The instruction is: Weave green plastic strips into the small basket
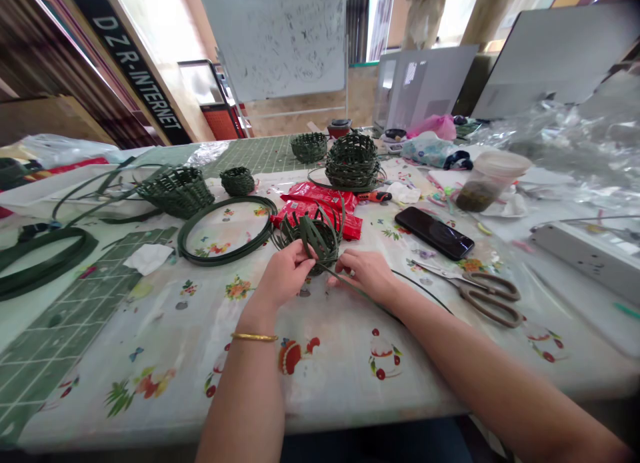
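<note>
My left hand (285,274) grips the rim of a small unfinished basket of green plastic strips (314,239), whose loose strips stand up and curve inward. My right hand (365,273) pinches a long green strip (361,293) against the basket's lower side, and the strip trails off to the lower right. A gold bangle (254,337) circles my left wrist. Just left of my hands lies a green strip hoop (226,231), and red foil packets (320,206) lie right behind the basket.
Several woven green baskets (353,161) stand farther along the floral-covered table (330,376). A green strip coil (43,263) lies at left. To the right are a black smartphone (434,233), metal scissors (490,298), a plastic cup (487,179) and a power strip (585,256).
</note>
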`<action>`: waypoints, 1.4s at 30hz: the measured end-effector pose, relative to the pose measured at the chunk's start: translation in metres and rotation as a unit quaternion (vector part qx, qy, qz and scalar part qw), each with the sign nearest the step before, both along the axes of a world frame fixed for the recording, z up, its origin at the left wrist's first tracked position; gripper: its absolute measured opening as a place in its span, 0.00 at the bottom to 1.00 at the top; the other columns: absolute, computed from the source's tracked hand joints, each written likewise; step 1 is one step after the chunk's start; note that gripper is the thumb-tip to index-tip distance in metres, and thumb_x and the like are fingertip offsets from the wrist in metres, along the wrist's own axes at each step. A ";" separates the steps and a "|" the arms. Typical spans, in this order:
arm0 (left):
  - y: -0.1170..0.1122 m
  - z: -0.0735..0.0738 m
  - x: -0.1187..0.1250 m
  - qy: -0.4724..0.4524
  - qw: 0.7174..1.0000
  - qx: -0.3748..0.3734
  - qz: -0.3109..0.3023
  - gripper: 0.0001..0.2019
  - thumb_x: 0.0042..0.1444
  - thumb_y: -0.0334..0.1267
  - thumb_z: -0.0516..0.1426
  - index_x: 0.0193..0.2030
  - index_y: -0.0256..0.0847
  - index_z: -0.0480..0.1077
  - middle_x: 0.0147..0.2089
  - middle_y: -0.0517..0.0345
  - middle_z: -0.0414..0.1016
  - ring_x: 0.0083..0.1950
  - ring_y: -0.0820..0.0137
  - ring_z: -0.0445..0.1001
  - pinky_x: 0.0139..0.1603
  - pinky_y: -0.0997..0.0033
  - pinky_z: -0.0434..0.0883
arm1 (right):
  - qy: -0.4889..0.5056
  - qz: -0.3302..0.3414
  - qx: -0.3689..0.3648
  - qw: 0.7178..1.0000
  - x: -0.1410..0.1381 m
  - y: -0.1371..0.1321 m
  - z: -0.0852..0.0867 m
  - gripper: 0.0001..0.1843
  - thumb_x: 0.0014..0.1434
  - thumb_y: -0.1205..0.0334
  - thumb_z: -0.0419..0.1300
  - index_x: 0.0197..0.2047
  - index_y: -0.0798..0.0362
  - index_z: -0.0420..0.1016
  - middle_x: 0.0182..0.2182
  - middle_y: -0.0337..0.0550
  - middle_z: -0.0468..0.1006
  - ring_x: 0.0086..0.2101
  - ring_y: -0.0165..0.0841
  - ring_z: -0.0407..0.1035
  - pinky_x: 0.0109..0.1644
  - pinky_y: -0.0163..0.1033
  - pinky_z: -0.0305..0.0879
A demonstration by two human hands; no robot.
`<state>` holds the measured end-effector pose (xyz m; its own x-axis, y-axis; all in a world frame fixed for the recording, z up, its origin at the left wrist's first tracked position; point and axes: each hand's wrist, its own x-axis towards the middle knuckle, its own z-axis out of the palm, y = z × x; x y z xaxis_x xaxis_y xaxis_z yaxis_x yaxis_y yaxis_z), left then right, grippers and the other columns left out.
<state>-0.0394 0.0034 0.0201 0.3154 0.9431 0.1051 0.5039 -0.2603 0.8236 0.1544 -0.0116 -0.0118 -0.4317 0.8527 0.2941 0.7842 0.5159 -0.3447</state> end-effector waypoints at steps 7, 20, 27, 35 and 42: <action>0.001 0.001 0.002 0.006 1.000 -0.006 0.008 0.07 0.54 0.32 0.52 0.40 0.42 0.67 0.37 0.59 0.79 0.33 0.70 0.76 0.31 0.74 0.70 | 0.037 -0.021 -0.020 0.999 0.002 0.000 0.002 0.14 0.59 0.54 0.53 0.30 0.53 0.72 0.26 0.39 0.73 0.26 0.28 0.64 0.29 0.33 0.51; 0.000 -0.005 0.003 0.070 0.996 0.050 0.013 0.07 0.54 0.32 0.52 0.38 0.44 0.69 0.36 0.61 0.79 0.40 0.66 0.76 0.40 0.70 0.68 | 0.002 -0.113 -0.131 0.985 -0.009 -0.032 0.056 0.10 0.58 0.56 0.55 0.40 0.51 0.72 0.27 0.42 0.78 0.29 0.36 0.71 0.30 0.37 0.56; -0.002 -0.005 0.009 0.114 0.991 0.070 0.019 0.06 0.54 0.33 0.52 0.37 0.44 0.68 0.35 0.58 0.78 0.39 0.64 0.75 0.39 0.69 0.67 | -0.110 -0.138 -0.133 0.975 -0.015 -0.037 0.060 0.10 0.56 0.55 0.56 0.30 0.52 0.71 0.27 0.48 0.76 0.29 0.40 0.70 0.27 0.40 0.55; 0.001 -0.007 0.002 0.080 0.995 0.068 -0.004 0.06 0.52 0.32 0.53 0.36 0.44 0.68 0.35 0.59 0.77 0.39 0.65 0.75 0.40 0.69 0.68 | 0.087 -0.105 -0.122 0.983 -0.018 -0.044 0.047 0.14 0.56 0.59 0.56 0.45 0.52 0.64 0.46 0.53 0.73 0.47 0.44 0.68 0.45 0.47 0.63; 0.003 -0.012 0.002 0.043 0.998 0.053 -0.009 0.06 0.51 0.32 0.56 0.36 0.44 0.70 0.35 0.58 0.78 0.39 0.66 0.75 0.39 0.70 0.70 | 0.525 -0.158 -0.275 0.790 -0.009 -0.016 0.021 0.24 0.42 0.59 0.68 0.38 0.51 0.59 0.23 0.36 0.76 0.26 0.34 0.74 0.33 0.42 0.71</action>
<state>-0.0371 0.0068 0.0086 0.3446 0.9220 0.1764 0.5656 -0.3538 0.7449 0.1450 -0.0273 0.0095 0.0631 0.9926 -0.1040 -0.0230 -0.1027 -0.9944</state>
